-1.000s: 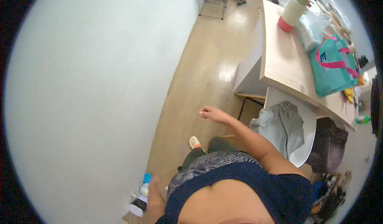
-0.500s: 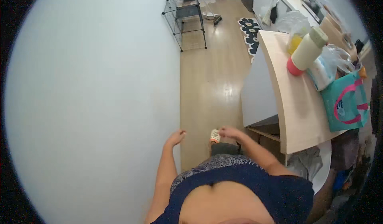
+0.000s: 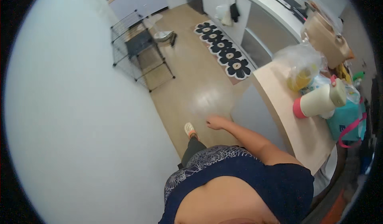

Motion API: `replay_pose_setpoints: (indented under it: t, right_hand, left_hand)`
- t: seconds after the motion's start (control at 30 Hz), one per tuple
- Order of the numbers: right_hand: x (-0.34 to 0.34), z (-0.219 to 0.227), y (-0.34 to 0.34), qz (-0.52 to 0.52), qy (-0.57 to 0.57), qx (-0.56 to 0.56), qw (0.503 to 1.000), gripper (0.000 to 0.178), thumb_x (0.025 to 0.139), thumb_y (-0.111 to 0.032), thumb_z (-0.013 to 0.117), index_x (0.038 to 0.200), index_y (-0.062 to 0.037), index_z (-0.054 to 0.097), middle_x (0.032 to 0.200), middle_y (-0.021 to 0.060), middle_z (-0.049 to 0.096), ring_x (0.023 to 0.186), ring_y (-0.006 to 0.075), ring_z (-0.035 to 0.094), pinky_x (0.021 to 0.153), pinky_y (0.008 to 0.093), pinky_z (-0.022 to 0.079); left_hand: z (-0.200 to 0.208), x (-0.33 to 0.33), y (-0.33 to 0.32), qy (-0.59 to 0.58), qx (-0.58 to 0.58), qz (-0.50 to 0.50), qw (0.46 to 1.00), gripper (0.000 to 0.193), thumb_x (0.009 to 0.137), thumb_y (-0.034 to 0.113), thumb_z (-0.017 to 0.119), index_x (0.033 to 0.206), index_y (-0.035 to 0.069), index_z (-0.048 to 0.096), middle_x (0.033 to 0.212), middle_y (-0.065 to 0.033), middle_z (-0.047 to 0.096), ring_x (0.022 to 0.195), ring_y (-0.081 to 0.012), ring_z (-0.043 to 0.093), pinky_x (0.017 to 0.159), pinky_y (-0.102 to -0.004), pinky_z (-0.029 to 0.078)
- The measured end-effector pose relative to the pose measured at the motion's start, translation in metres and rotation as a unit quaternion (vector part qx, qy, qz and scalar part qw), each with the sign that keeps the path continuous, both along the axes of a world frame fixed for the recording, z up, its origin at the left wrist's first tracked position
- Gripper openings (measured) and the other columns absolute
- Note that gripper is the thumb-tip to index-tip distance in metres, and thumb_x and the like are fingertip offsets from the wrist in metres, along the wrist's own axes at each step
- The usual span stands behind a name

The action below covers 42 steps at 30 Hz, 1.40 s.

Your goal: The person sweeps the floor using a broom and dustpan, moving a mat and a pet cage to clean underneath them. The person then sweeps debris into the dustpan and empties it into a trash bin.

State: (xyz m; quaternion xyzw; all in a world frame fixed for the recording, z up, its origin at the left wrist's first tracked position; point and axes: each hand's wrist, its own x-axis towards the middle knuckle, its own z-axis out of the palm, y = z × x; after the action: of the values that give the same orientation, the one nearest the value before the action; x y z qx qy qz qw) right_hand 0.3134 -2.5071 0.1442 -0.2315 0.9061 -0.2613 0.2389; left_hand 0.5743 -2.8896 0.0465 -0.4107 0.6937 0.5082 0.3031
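My right hand [image 3: 215, 122] hangs in front of me above the wood-look floor [image 3: 181, 100]. Its fingers are curled in loosely, and nothing shows in them. The grey side panel [image 3: 257, 112] of a counter is the closest thing to it, with a gap between. My left hand is out of the picture. On the pale wooden counter top [image 3: 275, 80] to my right lies a cream bottle with a red base [image 3: 317, 101], apart from my hand. One foot in a light clog [image 3: 190, 129] is stepped forward on the floor.
A black wire rack [image 3: 139, 44] stands by the white wall [image 3: 79, 104] ahead left. A flower-patterned mat [image 3: 223, 50] lies along the kitchen units. Beside the bottle are a clear plastic bag [image 3: 299, 62], a teal bag [image 3: 347, 120] and a tan bag [image 3: 325, 36].
The view has turned right and moved ahead; rack and mat look closer. My left hand has left the picture. My right hand has swung slightly forward. The foot has stepped out.
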Motion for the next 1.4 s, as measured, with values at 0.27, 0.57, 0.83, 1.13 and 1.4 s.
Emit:
replay_pose_setpoints:
  t: [0.27, 0.57, 0.83, 1.13, 1.4]
  right_hand:
    - [-0.097, -0.075, 0.084, -0.210, -0.206, 0.096, 0.951, 0.022, 0.076, -0.024, 0.052, 0.082, -0.0041, 0.060, 0.080, 0.0158, 0.061, 0.076, 0.0292, 0.057, 0.066, 0.0390, 0.044]
    - [-0.283, -0.099, 0.164, -0.291, -0.228, 0.052, 0.928, 0.025, 0.078, -0.027, 0.053, 0.087, -0.0044, 0.058, 0.084, 0.0147, 0.061, 0.076, 0.0261, 0.058, 0.068, 0.0374, 0.044]
    - [-0.610, -0.001, 0.198, -0.207, -0.094, 0.071, 0.971, 0.027, 0.077, -0.028, 0.050, 0.088, -0.0048, 0.058, 0.088, 0.0177, 0.059, 0.082, 0.0336, 0.057, 0.071, 0.0417, 0.044]
    - [-0.930, 0.067, 0.046, -0.066, 0.081, -0.055, 0.993, 0.028, 0.075, -0.025, 0.057, 0.095, -0.0057, 0.055, 0.092, 0.0154, 0.057, 0.086, 0.0307, 0.055, 0.074, 0.0394, 0.044]
    - [-1.106, 0.012, -0.087, 0.017, 0.082, -0.061, 0.995, 0.043, 0.067, -0.025, 0.067, 0.102, -0.0078, 0.050, 0.101, 0.0136, 0.047, 0.094, 0.0313, 0.050, 0.080, 0.0384, 0.042]
  left_hand:
    - [-0.013, -0.429, -0.071, 0.151, -0.074, -0.328, 0.930, 0.033, 0.085, 0.034, 0.044, 0.088, 0.004, 0.057, 0.068, -0.0056, 0.056, 0.061, -0.0154, 0.051, 0.055, -0.0302, 0.041]
    - [0.105, -0.794, 0.086, 0.339, 0.018, -0.077, 0.937, 0.023, 0.086, 0.026, 0.047, 0.095, 0.008, 0.057, 0.077, -0.0015, 0.057, 0.069, -0.0098, 0.053, 0.059, -0.0212, 0.039]
    - [0.125, -0.887, 0.129, 0.370, 0.019, 0.098, 0.924, 0.017, 0.086, 0.017, 0.049, 0.094, 0.004, 0.056, 0.079, -0.0023, 0.058, 0.069, -0.0093, 0.052, 0.064, -0.0218, 0.042]
    - [0.099, -0.937, 0.061, 0.340, -0.377, 0.260, 0.821, 0.029, 0.075, 0.015, 0.061, 0.100, 0.004, 0.051, 0.102, -0.0109, 0.045, 0.095, -0.0223, 0.042, 0.081, -0.0332, 0.035]
    - [0.071, -0.989, 0.055, 0.100, -0.476, 0.290, 0.824, 0.048, 0.066, 0.018, 0.069, 0.107, 0.005, 0.047, 0.111, -0.0214, 0.033, 0.104, -0.0350, 0.031, 0.089, -0.0437, 0.028]
